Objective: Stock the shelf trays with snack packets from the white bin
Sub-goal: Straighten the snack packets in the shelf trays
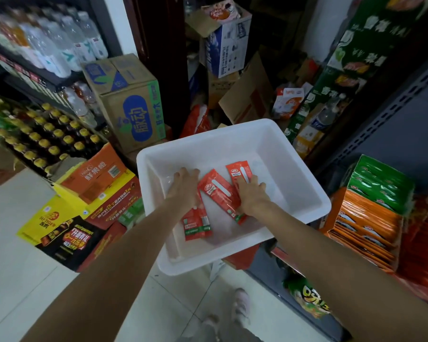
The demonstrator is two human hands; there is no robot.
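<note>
Three red snack packets (219, 191) lie in the white bin (294, 169). Left hand (184, 186) presses the near-left packet, fingers released; right hand (251, 193) likewise flat on the right one; bare floor far side.

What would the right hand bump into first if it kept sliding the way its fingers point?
The right hand lies on a red snack packet in the white plastic bin, fingers pointing toward the far wall. Past the packet, that wall looks like the first obstacle, though depth is hard to judge.
</note>
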